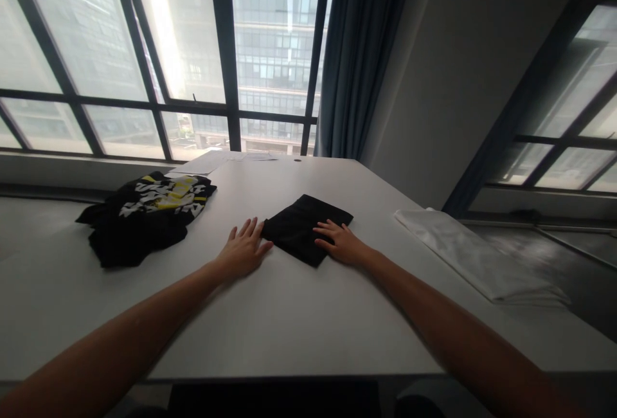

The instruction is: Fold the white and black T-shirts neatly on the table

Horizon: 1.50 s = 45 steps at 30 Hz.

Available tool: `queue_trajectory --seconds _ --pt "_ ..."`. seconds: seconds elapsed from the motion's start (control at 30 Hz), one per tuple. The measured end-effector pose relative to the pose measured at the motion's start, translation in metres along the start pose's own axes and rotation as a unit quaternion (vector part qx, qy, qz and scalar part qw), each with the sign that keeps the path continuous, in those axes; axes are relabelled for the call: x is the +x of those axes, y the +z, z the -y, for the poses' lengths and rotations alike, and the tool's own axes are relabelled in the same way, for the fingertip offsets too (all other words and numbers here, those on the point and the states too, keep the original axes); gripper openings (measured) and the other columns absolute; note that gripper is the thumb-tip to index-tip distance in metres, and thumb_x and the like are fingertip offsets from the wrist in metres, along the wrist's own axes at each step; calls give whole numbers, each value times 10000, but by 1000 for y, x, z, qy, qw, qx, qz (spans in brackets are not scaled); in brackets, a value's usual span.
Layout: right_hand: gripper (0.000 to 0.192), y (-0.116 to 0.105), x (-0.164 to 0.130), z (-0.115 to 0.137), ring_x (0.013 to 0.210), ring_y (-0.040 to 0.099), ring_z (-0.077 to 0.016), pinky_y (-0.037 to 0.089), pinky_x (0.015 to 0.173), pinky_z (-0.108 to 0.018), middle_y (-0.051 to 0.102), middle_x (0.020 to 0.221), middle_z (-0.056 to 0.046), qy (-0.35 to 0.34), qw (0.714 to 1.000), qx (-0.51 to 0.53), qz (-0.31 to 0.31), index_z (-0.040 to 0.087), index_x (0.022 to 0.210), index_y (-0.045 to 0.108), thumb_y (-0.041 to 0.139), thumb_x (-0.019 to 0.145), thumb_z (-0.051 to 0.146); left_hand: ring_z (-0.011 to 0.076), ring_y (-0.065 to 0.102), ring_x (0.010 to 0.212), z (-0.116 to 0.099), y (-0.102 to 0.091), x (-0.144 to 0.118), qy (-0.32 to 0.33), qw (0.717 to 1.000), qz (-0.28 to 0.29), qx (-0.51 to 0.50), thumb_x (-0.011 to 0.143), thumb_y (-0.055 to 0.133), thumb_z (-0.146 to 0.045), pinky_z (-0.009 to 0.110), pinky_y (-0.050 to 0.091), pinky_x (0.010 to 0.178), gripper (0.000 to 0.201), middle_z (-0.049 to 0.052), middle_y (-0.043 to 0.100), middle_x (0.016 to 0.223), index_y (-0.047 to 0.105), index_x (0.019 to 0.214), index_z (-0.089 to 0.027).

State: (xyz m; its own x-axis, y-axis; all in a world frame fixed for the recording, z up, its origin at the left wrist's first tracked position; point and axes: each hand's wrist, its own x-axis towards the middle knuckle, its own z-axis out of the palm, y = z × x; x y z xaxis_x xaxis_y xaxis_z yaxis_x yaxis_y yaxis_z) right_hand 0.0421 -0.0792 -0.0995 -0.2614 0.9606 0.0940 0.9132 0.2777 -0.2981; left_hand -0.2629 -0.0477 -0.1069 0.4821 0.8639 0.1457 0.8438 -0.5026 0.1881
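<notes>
On the white tabletop (pixel 299 328), I'd press evenly, left hand (pixel 242 252) splayed beside the folded black cloth (pixel 292 230), right hand (pixel 343 244) flat on it, neither gripping anything.

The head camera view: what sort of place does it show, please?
Probably an office or similar workroom: it has a broad white table, large dark-framed windows and, outside them, a building with many windows.

Bare forearms (pixel 159 315), bare hands (pixel 240 253)
</notes>
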Motion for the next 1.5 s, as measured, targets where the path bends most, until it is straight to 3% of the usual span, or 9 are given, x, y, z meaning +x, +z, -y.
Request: queue_trajectory --seconds 0.23,0.4,0.57,0.67,0.73,0.8,0.93,1.1,1.5 --pt "464 -34 41 -75 1421 281 -307 119 1136 -615 410 1502 -102 118 984 -133 -27 244 1387 523 404 988 450 296 145 1478 -2 -2 -2 8 998 56 10 962 260 -563 546 138 1158 684 136 204 1590 349 1499 -150" --pt "473 -32 56 -78 1267 495 -271 350 1078 -444 491 1440 -89 82 990 -98 -56 238 1354 565 402 972 467 285 131 1481 -3 -3 -1 1 997 76 11 955 253 -582 531 132 1169 711 119 197 1590 334 1510 -145" --pt "441 -39 65 -101 1247 513 -264 293 1113 -470 491 1442 -64 66 990 -122 -9 277 1350 561 505 918 346 295 142 1478 0 1 0 2 998 63 11 948 271 -591 541 149 1165 702 99 197 1589 358 1504 -170" --pt "428 -62 66 -137 1206 552 -274 300 1101 -454 621 1289 -93 185 964 -189 11 267 1251 643 581 834 192 290 141 1478 0 2 1 3 998 67 16 950 271 -587 542 148 1168 699 95 190 1587 355 1505 -169" --pt "382 -76 68 -158 1150 583 -357 316 1057 -539 667 1170 -185 253 944 -212 9 182 1175 694 617 801 183 289 143 1477 -1 1 0 2 997 72 16 948 281 -585 542 150 1170 701 97 189 1585 354 1505 -165" --pt "419 -82 72 -171 1167 568 -386 324 1036 -574 632 1227 -215 268 939 -217 -7 152 1245 653 586 844 255 288 155 1474 -2 -1 -1 0 997 71 16 948 293 -574 542 161 1169 692 101 200 1579 356 1503 -165" --pt "571 -74 88 -183 1327 447 -288 330 1094 -434 450 1475 -105 221 962 -157 -1 229 1454 444 441 939 475 271 161 1474 -7 -4 -2 -8 997 70 33 958 280 -551 524 172 1174 676 92 213 1577 345 1505 -160" --pt "696 -65 98 -205 1361 406 -289 316 1116 -383 399 1506 -118 239 965 -104 32 208 1440 473 473 887 630 263 155 1474 -5 -3 -1 -14 996 81 48 955 271 -567 509 171 1179 676 68 203 1580 333 1512 -187" --pt "598 -86 64 -268 1359 411 -274 316 1112 -366 403 1495 -151 332 936 -115 9 117 1465 417 364 982 464 285 162 1470 1 5 2 -9 997 68 33 944 301 -571 533 174 1176 683 63 206 1578 341 1506 -186"
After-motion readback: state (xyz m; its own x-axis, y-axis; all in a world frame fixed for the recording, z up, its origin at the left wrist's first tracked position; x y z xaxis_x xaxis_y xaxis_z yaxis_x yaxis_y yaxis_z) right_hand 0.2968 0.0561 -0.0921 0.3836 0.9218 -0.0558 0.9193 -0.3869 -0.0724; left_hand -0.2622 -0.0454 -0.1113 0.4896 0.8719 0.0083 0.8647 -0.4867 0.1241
